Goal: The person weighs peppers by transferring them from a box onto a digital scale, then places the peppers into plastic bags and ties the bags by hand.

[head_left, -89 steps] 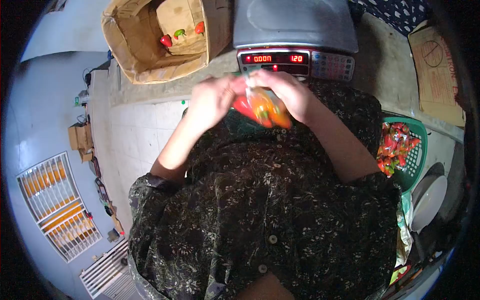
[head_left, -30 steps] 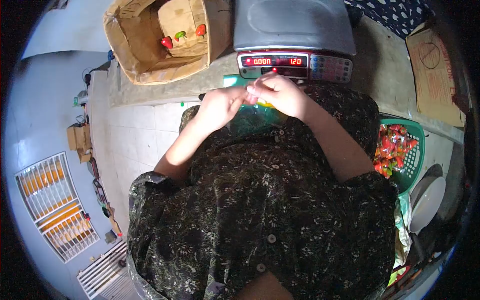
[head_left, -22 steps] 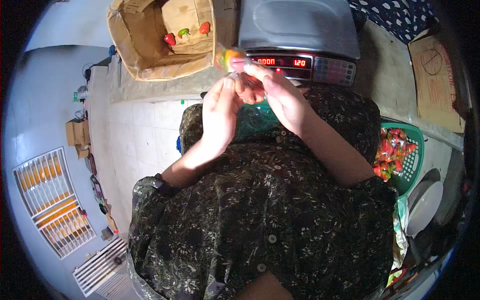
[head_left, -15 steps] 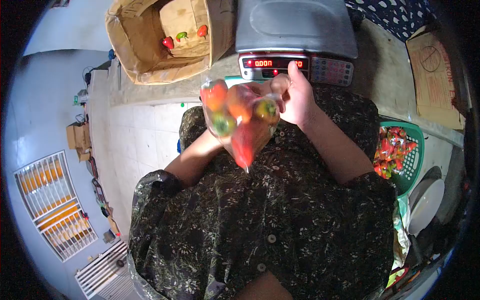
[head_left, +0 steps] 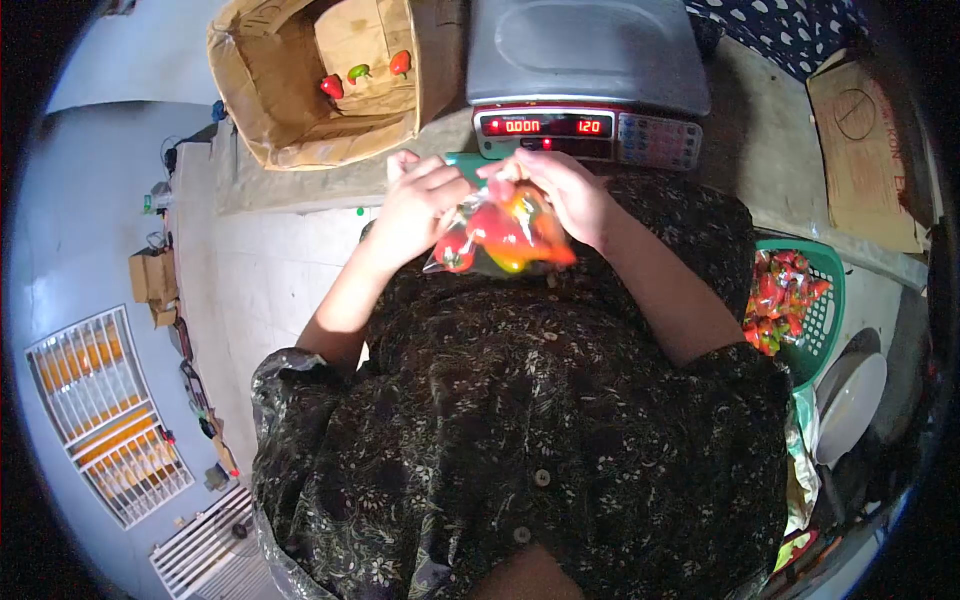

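Observation:
A clear plastic bag of red, orange and green-tinged peppers (head_left: 505,235) hangs between my two hands, in front of the scale. My left hand (head_left: 415,205) is closed at the bag's upper left, fingers curled. On the other side, my right hand (head_left: 565,195) grips the gathered top of the bag with its fingers pressed together. The peppers are slightly blurred. Just beyond my hands, a green object (head_left: 465,160) lies at the counter edge, partly covered. The digital scale (head_left: 590,50) behind shows red digits.
A cardboard box (head_left: 260,100) at upper left holds three small peppers (head_left: 358,73). To my right, a green basket (head_left: 825,300) contains several bagged red peppers (head_left: 785,295). A flattened carton (head_left: 865,160) leans at far right, with a white round dish (head_left: 855,410) below the basket.
The bag has turned, its peppers now hanging lower beneath my hands. My left hand has come out from behind the bag to its left side. My right thumb has come down onto the bag's top.

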